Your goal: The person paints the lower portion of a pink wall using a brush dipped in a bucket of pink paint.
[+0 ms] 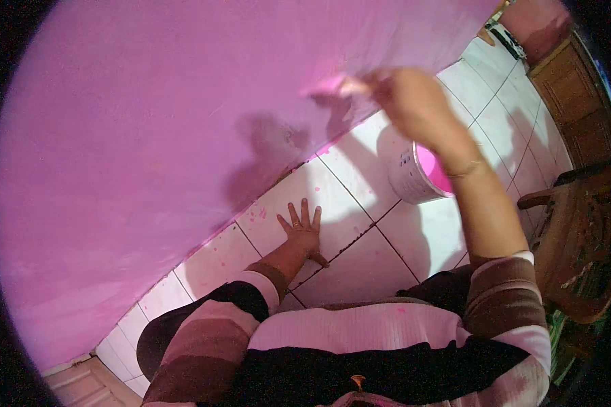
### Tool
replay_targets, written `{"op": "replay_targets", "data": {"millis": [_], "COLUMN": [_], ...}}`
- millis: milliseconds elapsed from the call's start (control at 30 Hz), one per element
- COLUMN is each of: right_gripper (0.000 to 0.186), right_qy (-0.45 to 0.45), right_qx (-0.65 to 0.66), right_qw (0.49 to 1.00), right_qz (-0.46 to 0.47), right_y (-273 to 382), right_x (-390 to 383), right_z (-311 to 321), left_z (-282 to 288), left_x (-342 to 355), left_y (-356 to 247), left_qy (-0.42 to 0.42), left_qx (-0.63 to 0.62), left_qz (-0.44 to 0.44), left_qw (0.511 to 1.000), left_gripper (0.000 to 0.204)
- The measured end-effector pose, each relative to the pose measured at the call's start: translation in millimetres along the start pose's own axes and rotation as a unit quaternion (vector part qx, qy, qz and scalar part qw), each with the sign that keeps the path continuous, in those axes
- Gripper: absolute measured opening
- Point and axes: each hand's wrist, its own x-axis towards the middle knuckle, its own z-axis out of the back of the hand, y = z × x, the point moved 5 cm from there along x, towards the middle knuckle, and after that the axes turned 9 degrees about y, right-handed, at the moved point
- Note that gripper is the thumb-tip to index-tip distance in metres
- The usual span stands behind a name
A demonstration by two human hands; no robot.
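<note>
My right hand is closed around the handle of a paintbrush, slightly blurred by motion. Pink paint coats the brush's bristles, which are at the lower part of the pink wall; whether they touch it I cannot tell. Flat on the white tiled floor rests my left hand, fingers spread, with a ring on one finger. Below my right wrist stands a white bucket with bright pink paint inside, partly hidden by my forearm.
Pink drips spot the tiles along the foot of the wall. A wooden chair stands at the right, and a brown wooden cabinet is beyond it. At the lower left is a pale panelled surface. A dark object lies at the far right.
</note>
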Motion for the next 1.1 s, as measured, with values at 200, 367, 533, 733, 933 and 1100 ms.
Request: {"op": "replay_targets", "data": {"millis": [200, 367, 533, 733, 933, 1100], "right_gripper": [0.023, 0.024, 0.025, 0.028, 0.043, 0.061], "right_qy": [0.056, 0.235, 0.063, -0.170, -0.202, 0.011], "right_qx": [0.024, -0.034, 0.055, 0.168, 0.087, 0.009], "right_qw": [0.998, 0.968, 0.995, 0.970, 0.975, 0.998], "right_qz": [-0.027, -0.078, -0.056, 0.056, -0.006, -0.064], "right_y": [30, 28, -2, 12, 27, 8], "right_x": [-32, -11, 3, -42, -34, -48], "right_z": [53, -51, -1, 73, -21, -143], "left_z": [-16, -12, -2, -13, -22, 4], "left_x": [8, 12, 5, 7, 27, 4], "left_y": [7, 0, -1, 7, 2, -1], "left_qy": [-0.024, 0.012, 0.008, -0.004, -0.057, 0.023], "left_qx": [-0.001, -0.006, -0.020, -0.042, 0.018, -0.014], "left_qz": [0.022, 0.002, 0.000, -0.017, 0.019, 0.004], "left_qw": [0.999, 1.000, 1.000, 0.999, 0.998, 1.000], "left_gripper": [0.151, 0.150, 0.151, 0.151, 0.142, 0.151]}}
